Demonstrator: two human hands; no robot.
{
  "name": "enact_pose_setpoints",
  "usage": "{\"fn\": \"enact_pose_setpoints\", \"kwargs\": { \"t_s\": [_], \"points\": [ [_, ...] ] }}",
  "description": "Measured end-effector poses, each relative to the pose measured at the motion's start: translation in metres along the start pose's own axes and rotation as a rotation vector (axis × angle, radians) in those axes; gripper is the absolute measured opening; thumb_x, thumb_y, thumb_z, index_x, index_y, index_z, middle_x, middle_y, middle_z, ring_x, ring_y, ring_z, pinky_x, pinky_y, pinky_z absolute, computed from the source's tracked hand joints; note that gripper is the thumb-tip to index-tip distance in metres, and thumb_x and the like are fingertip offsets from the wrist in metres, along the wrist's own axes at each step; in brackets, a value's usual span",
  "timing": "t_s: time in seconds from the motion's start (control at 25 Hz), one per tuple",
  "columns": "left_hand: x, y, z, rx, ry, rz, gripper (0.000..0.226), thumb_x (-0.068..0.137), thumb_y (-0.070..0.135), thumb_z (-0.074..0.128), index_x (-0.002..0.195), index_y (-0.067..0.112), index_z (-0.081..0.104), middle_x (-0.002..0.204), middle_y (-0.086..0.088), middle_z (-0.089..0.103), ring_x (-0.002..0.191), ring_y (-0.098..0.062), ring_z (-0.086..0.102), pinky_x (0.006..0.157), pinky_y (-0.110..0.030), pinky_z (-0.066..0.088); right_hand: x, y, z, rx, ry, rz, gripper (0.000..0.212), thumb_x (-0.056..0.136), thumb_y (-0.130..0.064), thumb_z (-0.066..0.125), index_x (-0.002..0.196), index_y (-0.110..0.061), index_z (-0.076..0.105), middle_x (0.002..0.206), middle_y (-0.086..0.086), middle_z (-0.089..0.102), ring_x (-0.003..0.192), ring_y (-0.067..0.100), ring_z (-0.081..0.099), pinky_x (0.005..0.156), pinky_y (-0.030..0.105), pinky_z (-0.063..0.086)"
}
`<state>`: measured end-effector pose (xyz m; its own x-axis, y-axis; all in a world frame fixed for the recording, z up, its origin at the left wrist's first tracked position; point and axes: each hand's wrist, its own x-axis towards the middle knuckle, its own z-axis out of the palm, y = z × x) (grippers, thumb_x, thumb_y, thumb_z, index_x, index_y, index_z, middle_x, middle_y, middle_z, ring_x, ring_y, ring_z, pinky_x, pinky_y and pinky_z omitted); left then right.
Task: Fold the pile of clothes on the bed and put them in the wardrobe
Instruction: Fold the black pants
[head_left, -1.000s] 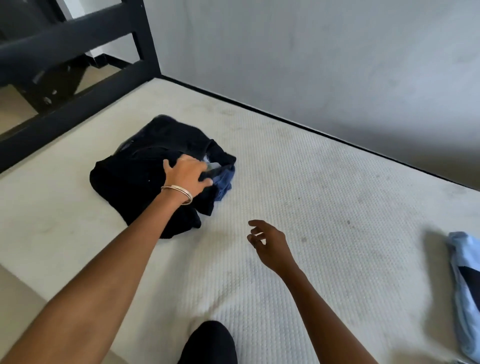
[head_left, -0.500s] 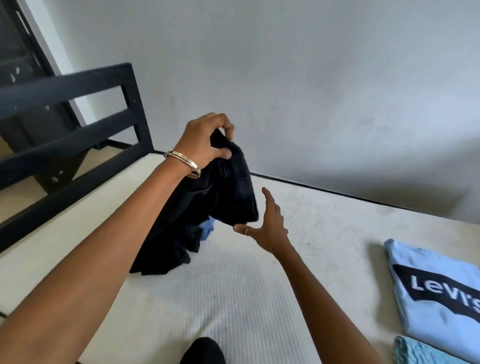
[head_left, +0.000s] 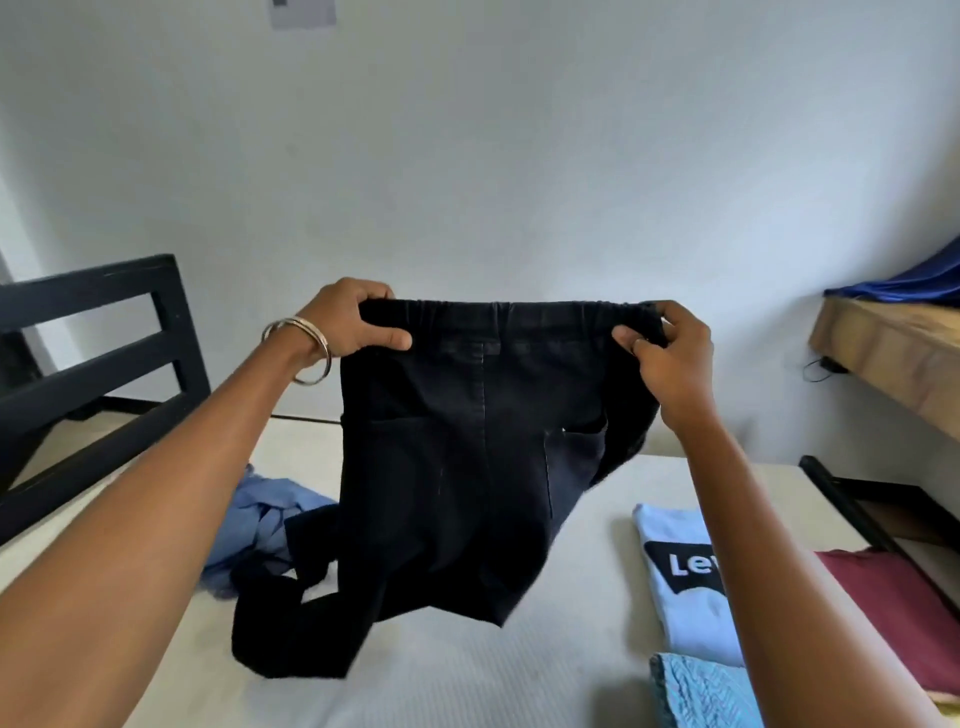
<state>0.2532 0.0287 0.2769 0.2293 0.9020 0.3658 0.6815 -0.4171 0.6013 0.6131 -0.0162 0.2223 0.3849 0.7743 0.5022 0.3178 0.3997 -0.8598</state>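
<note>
Overhead, black pants (head_left: 467, 467) between left hand (head_left: 353, 322), right hand (head_left: 670, 358)

Soft, even daylight fills the scene with faint shadows and no glare; wide-angle distortion bends the frame edges, and slight overall softness blurs fine detail

You face a plain white wall (head_left: 519, 156). A grey paper (head_left: 303, 11) is fixed to it at the top edge, left of centre. At far left you see a black slatted frame (head_left: 98, 343). At right, a wooden shelf (head_left: 893, 353) projects from the wall, with blue cloth (head_left: 904, 283) lying on top. A black cable (head_left: 821, 366) hangs on the wall just left of the shelf's underside.
</note>
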Motion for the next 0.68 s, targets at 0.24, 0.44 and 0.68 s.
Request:
{"fn": "enact_pose_setpoints", "kwargs": {
  "t_s": [0.24,0.44,0.68],
  "points": [
    [-0.001,0.033,0.031,-0.254,0.234,-0.012,0.036,0.061,0.026,0.09,0.088,0.024,0.065,0.086,0.002,0.065,0.077,-0.016,0.06,0.075,-0.033,0.054,0.008,-0.003,-0.038,-0.007,0.082,0.061,0.028,0.076,-0.031,0.08,0.102,-0.027,0.069,0.096,-0.003,0.074,0.089,0.017,0.071,0.079,0.036,0.059],
    [-0.016,0.061,0.036,-0.354,0.027,0.106,0.035,0.07,0.021,0.085,0.099,0.021,0.067,0.093,0.005,0.066,0.082,-0.011,0.064,0.076,-0.028,0.053,0.007,0.011,-0.039,-0.18,0.126,0.123,0.036,0.088,-0.031,0.065,0.12,-0.015,0.061,0.119,0.005,0.066,0.111,0.026,0.062,0.094,0.043,0.053],
    [-0.017,0.043,0.068,0.478,0.391,-0.298,0.062,0.074,0.056,0.072,0.119,0.018,0.054,0.123,-0.016,0.048,0.117,-0.037,0.045,0.092,-0.047,0.042,-0.005,-0.013,-0.03,-0.163,0.041,0.109,0.009,0.089,-0.018,0.063,0.087,-0.01,0.066,0.078,-0.001,0.065,0.073,0.018,0.059,0.062,0.027,0.046]
  ]
}}
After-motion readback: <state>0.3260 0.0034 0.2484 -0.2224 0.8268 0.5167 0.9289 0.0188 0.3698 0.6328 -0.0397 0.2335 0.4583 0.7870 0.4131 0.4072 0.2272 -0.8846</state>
